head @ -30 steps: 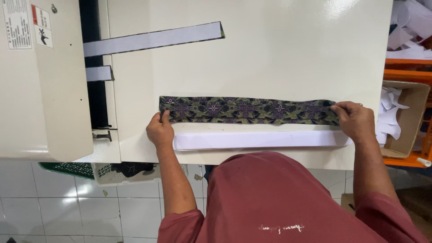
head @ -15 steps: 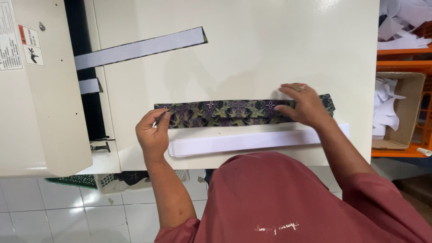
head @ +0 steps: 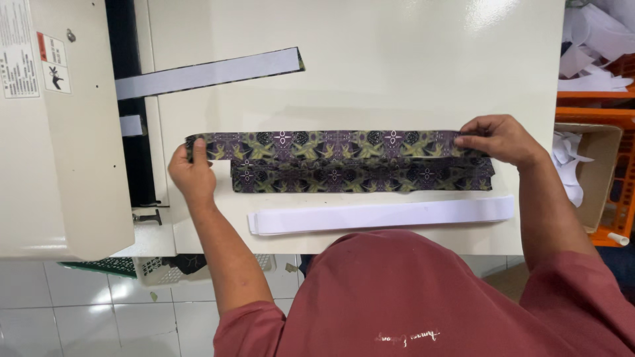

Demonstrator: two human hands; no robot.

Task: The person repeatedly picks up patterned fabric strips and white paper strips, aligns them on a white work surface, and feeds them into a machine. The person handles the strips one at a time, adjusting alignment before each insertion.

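Observation:
A long strip of dark patterned fabric (head: pixel 331 144) in purple, green and black is held stretched between my hands above the cream worktable (head: pixel 410 73). My left hand (head: pixel 193 175) pinches its left end and my right hand (head: pixel 499 137) pinches its right end. A second patterned strip, or a small stack of them (head: pixel 360 177), lies just below it on the table. Nearer to me lies a pile of long white strips (head: pixel 380 215).
A cream machine housing (head: pixel 63 132) with a dark slot stands at the left; a white-backed strip (head: pixel 205 73) slants out of it, with a short one below. A cardboard box (head: pixel 595 172) with white scraps sits on orange shelving at the right. White floor tiles below.
The top patterned strip has been lifted off the pile and shifted up and left. My right hand went to the strip's right end; my left hand took the left end.

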